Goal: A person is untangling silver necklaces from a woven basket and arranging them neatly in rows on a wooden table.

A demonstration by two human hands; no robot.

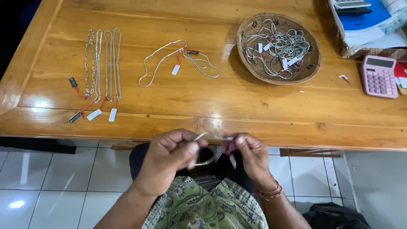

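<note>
Wooden surface point(237, 110) fills the upper frame, with a woven basket point(254, 72) of chains at upper right. Lower centre, left hand point(169, 157) and right hand point(250, 154) both pinch a silver chain point(206, 161), stretched sideways between them.

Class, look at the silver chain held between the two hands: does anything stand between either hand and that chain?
Nothing visible does. The left hand and right hand both pinch the silver chain directly, below the wooden table edge.
</note>
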